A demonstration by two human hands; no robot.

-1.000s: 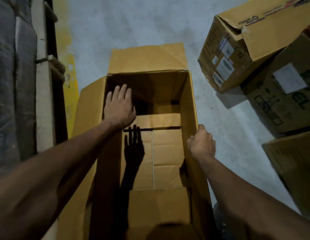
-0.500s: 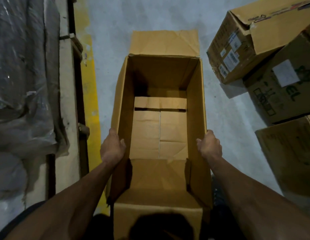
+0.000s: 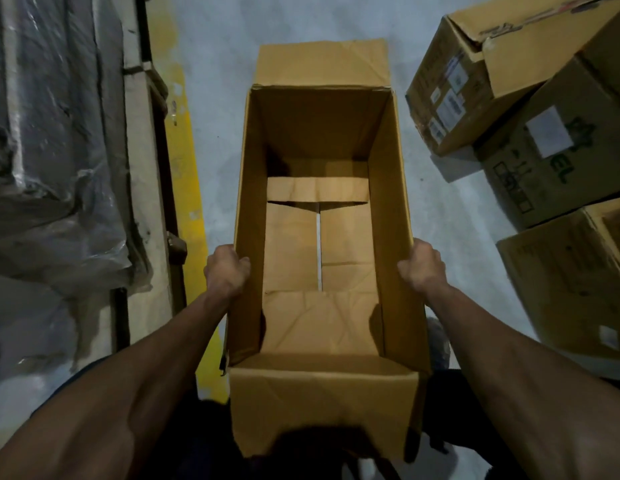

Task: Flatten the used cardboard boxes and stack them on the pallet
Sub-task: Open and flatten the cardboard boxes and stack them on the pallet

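Left hand (image 3: 227, 271) grips the top edge of the left wall of the open box (image 3: 388, 209), fingers curled over the rim and closed on the cardboard. Right hand (image 3: 421, 266) grips the top edge of the right wall in the same manner, directly opposite, closed on the cardboard. Both forearms extend from the near corners of the view toward the box. Box position: centre of the scene, on or just above the grey floor (image 3: 225, 39); contact with the floor cannot be determined. Box orientation: opening upward, long axis running near to far. Far flap (image 3: 322, 64) is folded outward and lies away from the opening. Near flap (image 3: 322, 403) is folded outward toward the person. Bottom flaps (image 3: 291, 244) are visible inside, with a narrow bright gap between the two long ones and a short flap crossing them at the far end. Box walls stand upright; the box is not flattened. Left of the box, a yellow line (image 3: 187, 188) runs along the floor, and beside it stands a wrapped load (image 3: 52, 133) covered in plastic film. Right of the box, three other boxes (image 3: 530, 161) sit close together, apart from the held box, several bearing white labels.
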